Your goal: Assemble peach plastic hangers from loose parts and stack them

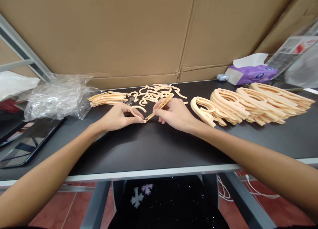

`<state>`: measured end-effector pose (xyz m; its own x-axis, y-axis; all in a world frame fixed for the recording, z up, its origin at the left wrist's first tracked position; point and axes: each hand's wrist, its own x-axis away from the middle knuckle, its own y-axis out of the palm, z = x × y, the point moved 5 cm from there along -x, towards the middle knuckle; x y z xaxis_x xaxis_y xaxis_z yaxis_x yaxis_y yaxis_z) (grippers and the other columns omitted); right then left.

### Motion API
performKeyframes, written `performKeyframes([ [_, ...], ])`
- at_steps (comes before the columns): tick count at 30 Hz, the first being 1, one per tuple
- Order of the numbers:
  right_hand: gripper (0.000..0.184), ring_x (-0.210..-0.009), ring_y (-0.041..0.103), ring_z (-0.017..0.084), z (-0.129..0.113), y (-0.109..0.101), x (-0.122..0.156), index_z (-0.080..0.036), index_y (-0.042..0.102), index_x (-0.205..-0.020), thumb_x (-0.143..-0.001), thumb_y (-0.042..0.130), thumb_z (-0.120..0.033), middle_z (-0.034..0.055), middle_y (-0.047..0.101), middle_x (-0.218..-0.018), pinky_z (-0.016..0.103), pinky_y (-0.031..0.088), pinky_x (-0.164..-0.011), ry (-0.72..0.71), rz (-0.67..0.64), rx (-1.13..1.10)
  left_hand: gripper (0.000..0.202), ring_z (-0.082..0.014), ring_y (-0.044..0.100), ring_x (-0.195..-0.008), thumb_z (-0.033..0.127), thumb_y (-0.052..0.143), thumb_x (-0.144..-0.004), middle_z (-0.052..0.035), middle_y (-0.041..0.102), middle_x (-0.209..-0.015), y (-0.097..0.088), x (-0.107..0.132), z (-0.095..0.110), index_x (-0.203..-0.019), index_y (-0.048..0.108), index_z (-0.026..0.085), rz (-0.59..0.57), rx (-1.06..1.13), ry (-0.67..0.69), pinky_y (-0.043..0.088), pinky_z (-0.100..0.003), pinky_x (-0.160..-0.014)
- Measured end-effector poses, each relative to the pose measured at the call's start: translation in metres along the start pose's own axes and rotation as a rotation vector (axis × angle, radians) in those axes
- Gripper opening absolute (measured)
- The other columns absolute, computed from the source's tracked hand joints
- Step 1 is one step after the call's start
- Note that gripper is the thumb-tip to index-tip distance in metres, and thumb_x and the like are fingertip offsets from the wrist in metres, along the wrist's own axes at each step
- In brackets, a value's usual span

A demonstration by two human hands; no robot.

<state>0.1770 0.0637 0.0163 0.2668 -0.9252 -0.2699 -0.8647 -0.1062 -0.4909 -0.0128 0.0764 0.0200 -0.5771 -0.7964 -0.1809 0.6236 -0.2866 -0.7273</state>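
My left hand (121,117) pinches a curved, hook-shaped cream piece (135,110) between thumb and fingers, just above the black table. In my right hand (175,113) is a slim, pale-yellow craft knife (162,105), gripped like a pen. Its narrow dark tip points down and left and meets the lower end of the curved piece by my left thumb; whether it cuts in, I cannot tell. Behind both hands lies a loose heap of small curly cream pieces (155,93). Left of the heap is a stack of long, thin cream strips (108,98).
Several stacks of looped cream pieces (228,105) line the table's right side. A purple tissue pack (255,74) stands behind them. On the left are crumpled clear plastic (59,96) and a dark tablet-like device (27,146). Cardboard (139,33) walls the back edge.
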Motion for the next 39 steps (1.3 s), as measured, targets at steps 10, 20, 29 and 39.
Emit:
performKeyframes([
  [10,0.011,-0.062,0.059,0.013,-0.006,-0.001,0.001,-0.016,0.068,-0.077,-0.082,0.059,-0.013,-0.0008,0.064,-0.067,0.029,0.045,-0.064,-0.063,-0.027,0.026,0.019,-0.0182,0.073,-0.084,0.039,0.076,-0.082,-0.0015,0.081,-0.093,0.002,0.001,0.003,-0.086,0.083,0.022,-0.013,-0.014,0.037,0.055,-0.025,-0.077],
  [20,0.013,-0.059,0.062,0.012,-0.003,0.0,0.004,-0.016,0.066,-0.075,-0.082,0.057,-0.011,-0.0002,0.065,-0.066,0.026,0.048,-0.06,-0.117,-0.016,-0.015,0.015,-0.017,0.074,-0.076,0.036,0.077,-0.08,-0.0013,0.081,-0.086,0.004,0.003,0.0,-0.082,0.083,0.021,0.119,-0.027,0.025,0.053,-0.022,-0.07],
  [29,0.009,-0.051,0.065,0.012,0.001,0.003,0.003,-0.015,0.064,-0.077,-0.082,0.057,-0.014,-0.0006,0.065,-0.062,0.023,0.051,-0.053,-0.071,-0.038,-0.098,0.013,-0.0166,0.074,-0.076,0.035,0.078,-0.079,-0.0001,0.081,-0.084,0.005,0.004,0.002,-0.079,0.083,0.023,0.122,-0.011,0.039,0.053,-0.022,-0.071],
  [39,0.011,-0.05,0.064,0.012,0.004,0.006,0.004,-0.015,0.064,-0.076,-0.082,0.055,-0.014,-0.0012,0.063,-0.054,0.021,0.051,-0.052,-0.024,-0.039,-0.057,0.014,-0.0168,0.074,-0.075,0.034,0.077,-0.079,-0.0003,0.081,-0.084,0.007,0.005,0.001,-0.078,0.082,0.021,0.162,-0.019,0.033,0.054,-0.022,-0.071],
])
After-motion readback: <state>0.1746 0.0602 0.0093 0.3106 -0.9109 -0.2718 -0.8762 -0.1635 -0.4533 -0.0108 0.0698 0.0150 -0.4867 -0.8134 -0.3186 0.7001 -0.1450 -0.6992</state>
